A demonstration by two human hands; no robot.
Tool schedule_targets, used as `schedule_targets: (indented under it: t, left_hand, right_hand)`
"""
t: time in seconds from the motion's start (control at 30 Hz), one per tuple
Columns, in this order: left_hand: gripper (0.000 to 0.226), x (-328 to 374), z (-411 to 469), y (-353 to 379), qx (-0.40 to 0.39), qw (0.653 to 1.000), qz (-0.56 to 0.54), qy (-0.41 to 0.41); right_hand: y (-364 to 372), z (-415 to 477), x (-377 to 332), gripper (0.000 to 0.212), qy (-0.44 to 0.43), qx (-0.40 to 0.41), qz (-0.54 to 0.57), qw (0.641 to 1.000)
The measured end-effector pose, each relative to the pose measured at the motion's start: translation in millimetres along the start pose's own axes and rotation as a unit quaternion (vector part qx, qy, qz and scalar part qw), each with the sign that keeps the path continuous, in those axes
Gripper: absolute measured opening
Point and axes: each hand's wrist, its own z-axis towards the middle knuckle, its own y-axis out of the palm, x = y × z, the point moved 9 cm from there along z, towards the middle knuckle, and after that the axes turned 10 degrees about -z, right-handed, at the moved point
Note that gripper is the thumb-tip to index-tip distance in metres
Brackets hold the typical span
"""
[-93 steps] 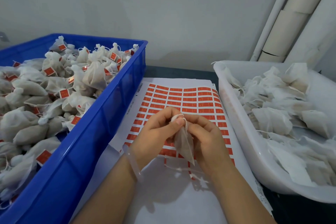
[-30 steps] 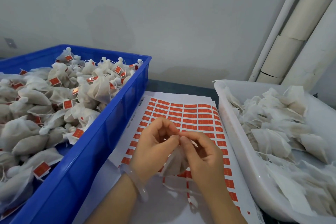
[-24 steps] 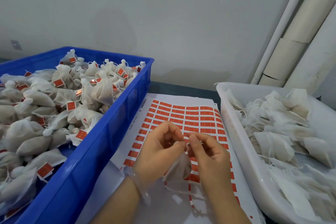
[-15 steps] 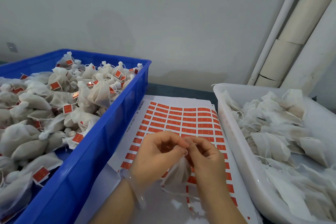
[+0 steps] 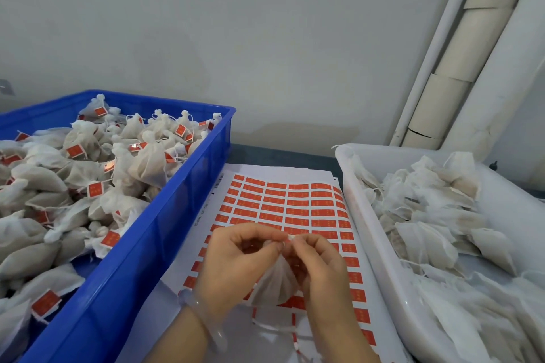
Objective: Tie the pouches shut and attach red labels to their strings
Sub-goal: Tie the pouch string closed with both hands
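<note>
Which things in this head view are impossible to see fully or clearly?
Head view: the pouch neck and any knot, hidden by fingertips of the left hand and right hand.
Head view: print on the label sheet, too small to read.
Head view: blue crate, cut off by left and bottom edges.
Head view: white tub, cut off by right and bottom edges.

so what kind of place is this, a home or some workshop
Probably a small hand-packing workshop: a blue crate heaped with tied, red-labelled pouches, a white tub of untied pouches, and a sheet of red labels lying between them.
</note>
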Motion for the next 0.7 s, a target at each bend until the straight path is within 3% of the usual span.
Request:
schedule_targets:
  t: [0.1, 0.43, 0.7]
  left_hand:
    - [0.023, -2, 1, -1, 0.0, 1.0, -0.006, -0.003]
    - [0.019, -5, 3, -7, 0.013, 1.0, 0.002, 0.004]
    - [0.023, -1, 1, 0, -0.018, 0.991, 0.123, 0.044]
  right_hand:
    - [2, 0, 2, 0.008, 0.001, -0.009, -0.031, 0.999]
    - [6, -2, -12, 0.008, -0.062, -0.031, -0.102, 0.992]
    - [7, -4, -14, 0.013, -0.101, -0.012, -0.151, 0.983]
